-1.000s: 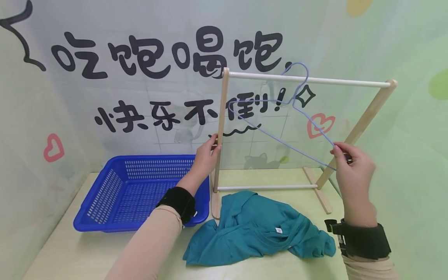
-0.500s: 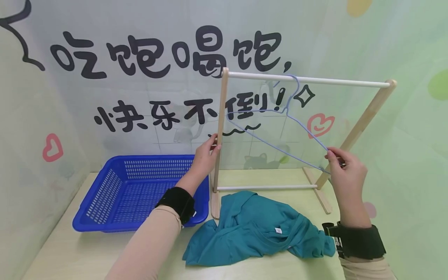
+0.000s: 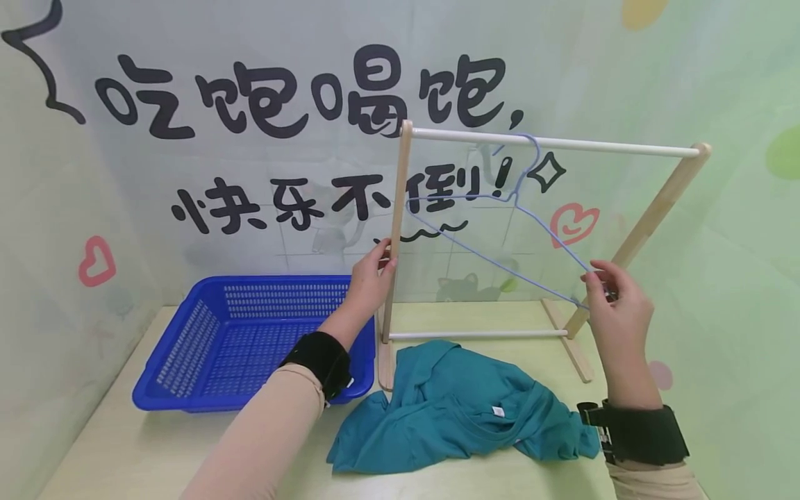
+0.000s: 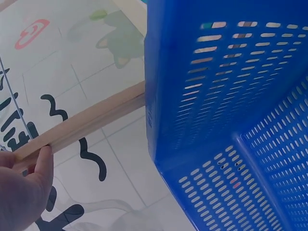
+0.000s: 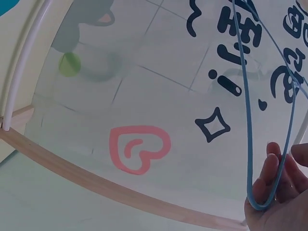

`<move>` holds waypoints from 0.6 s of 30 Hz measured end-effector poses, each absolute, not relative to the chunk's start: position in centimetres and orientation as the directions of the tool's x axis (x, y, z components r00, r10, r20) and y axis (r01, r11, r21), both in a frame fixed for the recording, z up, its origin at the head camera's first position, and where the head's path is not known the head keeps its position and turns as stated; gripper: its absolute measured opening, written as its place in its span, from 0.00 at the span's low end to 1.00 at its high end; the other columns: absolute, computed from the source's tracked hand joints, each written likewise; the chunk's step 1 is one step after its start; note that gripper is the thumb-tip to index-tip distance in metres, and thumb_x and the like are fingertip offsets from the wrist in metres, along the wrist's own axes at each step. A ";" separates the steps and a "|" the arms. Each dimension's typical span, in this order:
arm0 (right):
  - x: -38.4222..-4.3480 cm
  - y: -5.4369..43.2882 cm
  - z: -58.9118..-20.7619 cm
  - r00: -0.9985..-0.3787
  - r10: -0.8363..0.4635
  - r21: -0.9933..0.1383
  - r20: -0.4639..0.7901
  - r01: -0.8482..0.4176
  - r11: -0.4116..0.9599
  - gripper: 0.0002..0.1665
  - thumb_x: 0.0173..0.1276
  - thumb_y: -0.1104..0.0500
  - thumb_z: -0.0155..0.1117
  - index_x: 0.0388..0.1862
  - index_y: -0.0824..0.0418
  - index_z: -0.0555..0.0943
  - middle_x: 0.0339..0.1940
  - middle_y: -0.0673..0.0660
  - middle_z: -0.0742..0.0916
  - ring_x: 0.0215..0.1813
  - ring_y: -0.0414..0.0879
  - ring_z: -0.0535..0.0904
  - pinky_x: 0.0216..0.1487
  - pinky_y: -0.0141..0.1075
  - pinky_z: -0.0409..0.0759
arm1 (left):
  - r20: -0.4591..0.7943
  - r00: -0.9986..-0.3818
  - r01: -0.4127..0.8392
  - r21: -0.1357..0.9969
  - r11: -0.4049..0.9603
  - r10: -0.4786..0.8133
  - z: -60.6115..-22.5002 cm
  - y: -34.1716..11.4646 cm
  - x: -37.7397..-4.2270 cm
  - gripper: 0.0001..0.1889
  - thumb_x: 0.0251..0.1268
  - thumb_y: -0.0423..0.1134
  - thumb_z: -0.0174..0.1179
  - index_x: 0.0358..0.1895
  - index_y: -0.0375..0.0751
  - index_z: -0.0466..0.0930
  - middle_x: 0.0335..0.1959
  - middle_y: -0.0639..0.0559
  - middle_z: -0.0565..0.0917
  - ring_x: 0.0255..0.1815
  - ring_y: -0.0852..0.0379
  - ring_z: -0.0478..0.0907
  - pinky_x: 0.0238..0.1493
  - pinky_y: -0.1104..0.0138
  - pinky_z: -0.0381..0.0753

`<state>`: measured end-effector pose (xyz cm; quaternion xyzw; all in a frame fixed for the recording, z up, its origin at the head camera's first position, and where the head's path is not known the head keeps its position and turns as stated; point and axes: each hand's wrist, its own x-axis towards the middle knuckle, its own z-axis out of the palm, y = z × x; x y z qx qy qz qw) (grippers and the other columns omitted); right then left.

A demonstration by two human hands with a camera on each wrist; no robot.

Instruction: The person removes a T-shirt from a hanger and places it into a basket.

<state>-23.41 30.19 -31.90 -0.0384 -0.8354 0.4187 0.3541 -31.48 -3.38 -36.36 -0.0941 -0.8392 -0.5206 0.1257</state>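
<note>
A wooden clothes rack (image 3: 401, 187) with white bars stands on the table. My left hand (image 3: 369, 281) grips its left post, as the left wrist view also shows, where the post (image 4: 96, 113) runs between thumb and fingers. From the top bar (image 3: 600, 145) hangs a blue wire hanger (image 3: 515, 200), its hook over the bar. My right hand (image 3: 620, 312) holds the hanger's right corner; in the right wrist view the hanger's bent end (image 5: 262, 207) lies against the fingers. In front of the rack a teal garment (image 3: 462, 410) with a small white tag lies crumpled.
A blue perforated basket (image 3: 269, 280) sits left of the rack, beneath my left forearm. The rack's wooden foot (image 3: 567, 344) and lower white bar (image 3: 478, 335) are behind the garment. Printed curtains (image 3: 337, 160) close off the back and sides.
The hanger has come down, so its hook now rests over the top bar instead of standing above it. My right hand moved slightly left with it; my left hand stayed on the post.
</note>
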 end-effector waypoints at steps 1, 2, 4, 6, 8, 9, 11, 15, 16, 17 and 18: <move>-23.4 30.2 -32.1 -0.745 0.356 -0.722 0.564 -0.236 0.651 0.16 0.69 0.56 0.58 0.53 0.59 0.81 0.35 0.42 0.86 0.35 0.27 0.74 0.33 0.19 0.68 | 0.305 -0.952 0.281 0.854 0.437 0.016 -36.4 -3.3 -31.4 0.23 0.73 0.36 0.49 0.70 0.42 0.62 0.58 0.40 0.77 0.60 0.46 0.75 0.58 0.58 0.76; -23.3 30.3 -32.3 -0.743 0.349 -0.712 0.571 -0.236 0.662 0.16 0.69 0.56 0.58 0.53 0.59 0.80 0.38 0.46 0.86 0.38 0.27 0.74 0.33 0.20 0.68 | 0.299 -0.954 0.272 0.860 0.431 0.006 -36.5 -3.2 -31.3 0.24 0.72 0.36 0.49 0.70 0.43 0.62 0.59 0.40 0.77 0.61 0.46 0.74 0.59 0.58 0.76; -23.2 30.4 -32.7 -0.742 0.336 -0.695 0.580 -0.235 0.679 0.18 0.69 0.56 0.58 0.55 0.59 0.79 0.45 0.54 0.86 0.43 0.31 0.74 0.33 0.21 0.67 | 0.281 -0.959 0.249 0.874 0.418 -0.016 -36.7 -3.1 -31.1 0.27 0.72 0.36 0.51 0.72 0.44 0.58 0.61 0.41 0.75 0.63 0.46 0.72 0.59 0.57 0.75; -23.0 30.7 -33.3 -0.738 0.333 -0.686 0.587 -0.235 0.689 0.19 0.69 0.56 0.57 0.57 0.60 0.77 0.51 0.58 0.82 0.50 0.38 0.73 0.36 0.23 0.65 | 0.275 -0.961 0.239 0.885 0.399 -0.034 -37.1 -3.0 -30.8 0.31 0.70 0.35 0.52 0.74 0.45 0.54 0.64 0.41 0.71 0.65 0.44 0.69 0.59 0.55 0.75; -22.8 30.8 -33.8 -0.723 0.341 -0.684 0.601 -0.245 0.687 0.21 0.68 0.58 0.58 0.58 0.62 0.75 0.53 0.59 0.79 0.52 0.45 0.71 0.42 0.26 0.65 | 0.282 -0.958 0.242 0.894 0.378 -0.055 -37.4 -2.7 -30.2 0.34 0.69 0.34 0.53 0.75 0.46 0.49 0.67 0.41 0.67 0.66 0.44 0.67 0.59 0.54 0.75; -22.6 30.9 -34.0 -0.716 0.352 -0.691 0.603 -0.249 0.678 0.21 0.68 0.58 0.58 0.59 0.63 0.74 0.52 0.57 0.78 0.53 0.45 0.69 0.44 0.27 0.63 | 0.294 -0.954 0.250 0.894 0.372 -0.064 -37.5 -2.6 -29.8 0.35 0.68 0.33 0.53 0.75 0.46 0.47 0.68 0.41 0.65 0.66 0.43 0.65 0.59 0.54 0.74; -22.2 31.1 -34.6 -0.694 0.377 -0.703 0.614 -0.262 0.661 0.22 0.67 0.59 0.59 0.59 0.65 0.72 0.50 0.48 0.74 0.52 0.42 0.67 0.47 0.29 0.60 | 0.338 -0.937 0.285 0.886 0.367 -0.089 -37.8 -2.2 -29.0 0.36 0.67 0.31 0.52 0.75 0.46 0.46 0.68 0.43 0.62 0.66 0.44 0.64 0.59 0.54 0.75; -21.3 31.6 -36.3 -0.683 0.410 -0.730 0.604 -0.266 0.630 0.22 0.67 0.59 0.59 0.57 0.67 0.70 0.45 0.34 0.66 0.47 0.30 0.64 0.45 0.27 0.60 | 0.468 -0.880 0.405 0.831 0.381 -0.086 -38.2 -1.4 -26.2 0.34 0.65 0.29 0.51 0.73 0.44 0.48 0.67 0.44 0.59 0.63 0.47 0.64 0.54 0.56 0.77; -21.1 31.8 -36.9 -0.690 0.409 -0.732 0.597 -0.260 0.630 0.22 0.67 0.59 0.59 0.57 0.67 0.70 0.45 0.35 0.66 0.46 0.30 0.64 0.45 0.27 0.61 | 0.497 -0.865 0.437 0.815 0.381 -0.070 -38.3 -1.2 -25.3 0.34 0.65 0.29 0.52 0.72 0.44 0.49 0.66 0.45 0.60 0.62 0.49 0.64 0.53 0.57 0.78; -20.9 32.1 -37.5 -0.704 0.405 -0.736 0.583 -0.247 0.630 0.22 0.67 0.59 0.58 0.57 0.67 0.70 0.45 0.38 0.68 0.45 0.30 0.65 0.44 0.28 0.61 | 0.517 -0.854 0.465 0.802 0.376 -0.048 -38.3 -1.0 -24.4 0.34 0.64 0.28 0.52 0.71 0.43 0.50 0.66 0.45 0.60 0.61 0.49 0.65 0.51 0.58 0.79; -20.6 32.3 -38.2 -0.724 0.398 -0.741 0.564 -0.231 0.631 0.22 0.67 0.59 0.58 0.58 0.68 0.70 0.46 0.42 0.69 0.44 0.32 0.65 0.43 0.30 0.62 | 0.529 -0.848 0.486 0.791 0.371 -0.018 -38.3 -0.8 -23.4 0.33 0.64 0.28 0.52 0.71 0.43 0.51 0.66 0.46 0.61 0.60 0.51 0.66 0.49 0.58 0.79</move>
